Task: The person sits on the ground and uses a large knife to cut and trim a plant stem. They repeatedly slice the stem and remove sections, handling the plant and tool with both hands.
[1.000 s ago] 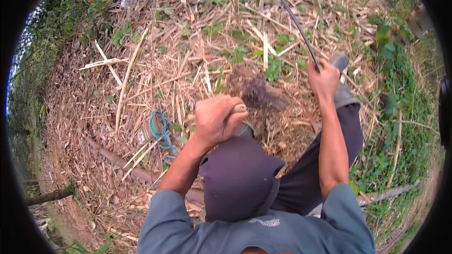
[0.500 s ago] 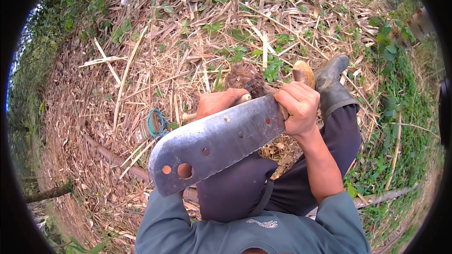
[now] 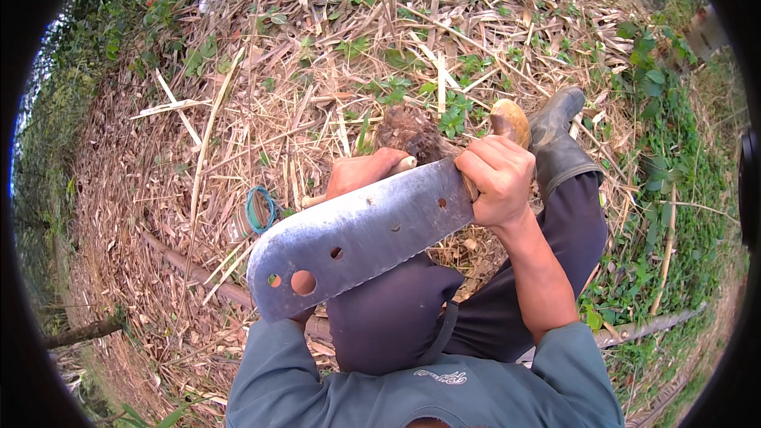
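My right hand (image 3: 499, 178) is closed around the wooden handle (image 3: 510, 122) of a broad machete (image 3: 361, 234). Its grey blade has several round holes and reaches leftward, its blunt, wide end above my bent left leg. Behind the blade's upper edge, my left hand (image 3: 361, 172) is wrapped around a pale, thin stick (image 3: 404, 164), whose two ends stick out past the fist. The blade covers part of that hand and my left forearm. Just beyond the hands sits a dark brown, rough stump-like clump (image 3: 410, 131).
A roll with teal cord (image 3: 260, 210) lies on the leaf litter at the left. Split pale strips (image 3: 212, 131) are scattered beyond it. My right rubber boot (image 3: 557, 119) stands beside the machete handle. A thin log (image 3: 190, 265) runs behind my legs, and green vines (image 3: 658, 150) grow at the right.
The machete blade has shifted slightly left, and its wide end has risen a little. Both hands keep their grip and have moved only slightly.
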Tool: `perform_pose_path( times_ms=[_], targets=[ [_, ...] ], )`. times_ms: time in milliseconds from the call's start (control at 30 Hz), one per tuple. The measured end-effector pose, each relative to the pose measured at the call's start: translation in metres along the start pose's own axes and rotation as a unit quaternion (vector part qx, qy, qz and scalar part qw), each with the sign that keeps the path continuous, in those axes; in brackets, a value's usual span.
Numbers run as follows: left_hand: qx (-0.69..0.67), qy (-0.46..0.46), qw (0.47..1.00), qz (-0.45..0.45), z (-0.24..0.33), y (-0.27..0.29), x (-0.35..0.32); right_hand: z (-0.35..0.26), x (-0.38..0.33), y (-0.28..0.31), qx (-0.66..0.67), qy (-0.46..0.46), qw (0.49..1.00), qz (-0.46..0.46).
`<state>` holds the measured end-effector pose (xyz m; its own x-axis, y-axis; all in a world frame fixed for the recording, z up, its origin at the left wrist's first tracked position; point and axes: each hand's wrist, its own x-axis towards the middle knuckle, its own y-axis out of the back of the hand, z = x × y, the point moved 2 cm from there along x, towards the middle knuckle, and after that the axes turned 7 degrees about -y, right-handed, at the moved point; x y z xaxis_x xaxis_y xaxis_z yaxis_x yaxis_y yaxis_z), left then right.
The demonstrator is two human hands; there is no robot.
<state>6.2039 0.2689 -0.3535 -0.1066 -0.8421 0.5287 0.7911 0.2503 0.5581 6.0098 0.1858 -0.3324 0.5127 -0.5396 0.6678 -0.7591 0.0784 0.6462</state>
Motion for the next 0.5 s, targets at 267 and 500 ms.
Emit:
perform_pose_path(
  times_ms=[267, 500],
  targets=[
    [0.008, -0.033, 0.999, -0.026, -0.005, 0.003, 0.002, 0.004, -0.001, -0.002, 0.007, -0.005, 1.000, 0.006],
    [0.073, -0.190, 0.975, 0.088, 0.006, 0.017, -0.011, 0.073, -0.004, -0.007, -0.084, -0.190, 0.978, -0.010]
  ],
)
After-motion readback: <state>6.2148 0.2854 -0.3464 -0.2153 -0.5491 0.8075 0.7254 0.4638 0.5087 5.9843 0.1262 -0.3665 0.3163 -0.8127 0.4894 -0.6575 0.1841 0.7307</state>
